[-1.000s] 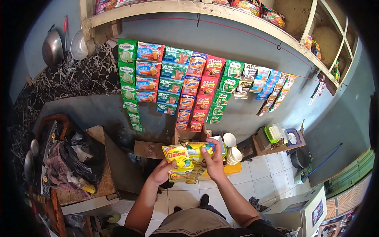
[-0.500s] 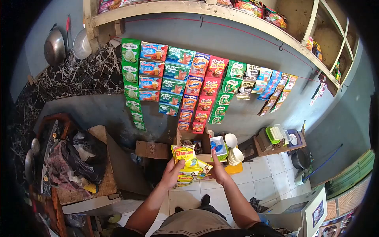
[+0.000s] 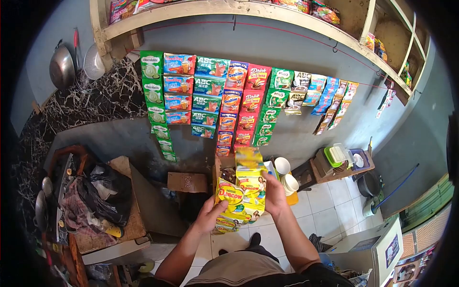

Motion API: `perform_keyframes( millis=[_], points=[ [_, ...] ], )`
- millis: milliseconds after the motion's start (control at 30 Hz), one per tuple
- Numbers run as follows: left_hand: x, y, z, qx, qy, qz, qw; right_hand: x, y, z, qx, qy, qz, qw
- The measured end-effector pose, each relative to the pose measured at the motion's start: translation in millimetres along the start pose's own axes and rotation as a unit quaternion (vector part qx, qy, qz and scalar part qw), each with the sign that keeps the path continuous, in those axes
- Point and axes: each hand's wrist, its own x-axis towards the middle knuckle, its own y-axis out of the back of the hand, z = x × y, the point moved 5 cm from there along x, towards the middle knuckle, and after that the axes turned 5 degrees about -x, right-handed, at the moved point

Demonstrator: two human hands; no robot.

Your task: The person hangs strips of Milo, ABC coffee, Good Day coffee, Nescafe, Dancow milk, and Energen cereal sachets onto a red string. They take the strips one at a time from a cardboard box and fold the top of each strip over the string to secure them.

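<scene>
Both my hands hold a chain of yellow Dancow sachets [image 3: 240, 198]. My left hand [image 3: 208, 216] grips the lower bundle from the left side. My right hand [image 3: 275, 195] holds the strip from the right, and its upper sachets stick up blurred in front of the open cardboard box [image 3: 221, 168]. Rows of coloured drink sachet strips [image 3: 224, 100] hang on the grey wall ahead, above the box.
A wooden shelf [image 3: 248, 10] with snack packs runs along the top. White bowls [image 3: 286, 176] stand right of the box on a yellow surface. A cluttered wooden table [image 3: 125, 225] with a black bag is at the left; a small stand with containers [image 3: 340, 162] is at the right.
The sachet strip has been drawn out upward, its top now rising above my right hand. Both hands have shifted slightly right and lower.
</scene>
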Motion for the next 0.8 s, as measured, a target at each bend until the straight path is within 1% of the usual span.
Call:
perform_keyframes(
  millis=[33,67,133,200,233,267,300,333,400,433,467,533,567,600,633,667,733,767,800],
  points=[
    [2,-2,-1,0.001,0.001,-0.001,1.0,-1,-5,-6,0.002,0.018,-0.02,1.0],
    [3,-4,-1,-0.002,-0.006,0.008,1.0,-2,-8,-8,0.003,0.019,-0.019,1.0],
    [5,-4,-5,-0.003,-0.011,0.016,1.0,-2,-8,-10,-0.036,0.037,0.028,0.998],
    [12,-4,-2,0.026,-0.037,0.016,0.999,1,-9,-14,-0.03,0.057,0.016,0.998],
    [13,-7,6,0.026,-0.039,0.016,0.999,2,-2,-15,-0.033,0.056,0.033,0.997],
    [14,-13,14,0.039,-0.016,-0.008,0.999,4,5,-16,-0.037,0.054,0.05,0.997],
    [15,-19,21,0.051,0.006,-0.033,0.998,4,14,-22,-0.024,0.056,0.087,0.994],
    [19,-16,21,0.051,0.006,-0.033,0.998,3,16,-31,-0.011,0.067,0.095,0.993],
    [30,-2,29,0.0,-0.063,-0.02,0.998,-1,17,-48,-0.075,0.077,0.03,0.994],
    [39,-4,43,-0.001,-0.08,-0.046,0.996,-1,19,-54,-0.074,0.08,0.027,0.994],
    [46,-13,62,-0.028,-0.131,-0.069,0.989,0,21,-60,-0.068,0.088,0.014,0.994],
    [63,-23,82,-0.06,-0.177,-0.057,0.981,1,22,-72,-0.06,0.098,0.002,0.993],
    [74,-23,86,-0.058,-0.177,-0.058,0.981,2,20,-80,-0.072,0.112,0.02,0.991],
    [83,-23,95,-0.002,-0.221,-0.07,0.973,3,20,-90,-0.084,0.127,0.036,0.988],
    [91,-26,103,0.054,-0.264,-0.08,0.96,6,20,-97,-0.099,0.127,0.019,0.987],
    [101,-28,108,0.076,-0.285,-0.043,0.955,8,21,-105,-0.098,0.127,0.015,0.987],
    [116,-18,111,0.115,-0.216,0.044,0.969,11,23,-124,-0.137,0.121,0.032,0.983],
    [126,-25,115,0.117,-0.22,0.047,0.967,13,16,-134,-0.13,0.117,-0.019,0.984],
    [136,-35,129,0.161,-0.235,0.111,0.952,17,18,-145,-0.131,0.119,-0.026,0.984]
  ],
)
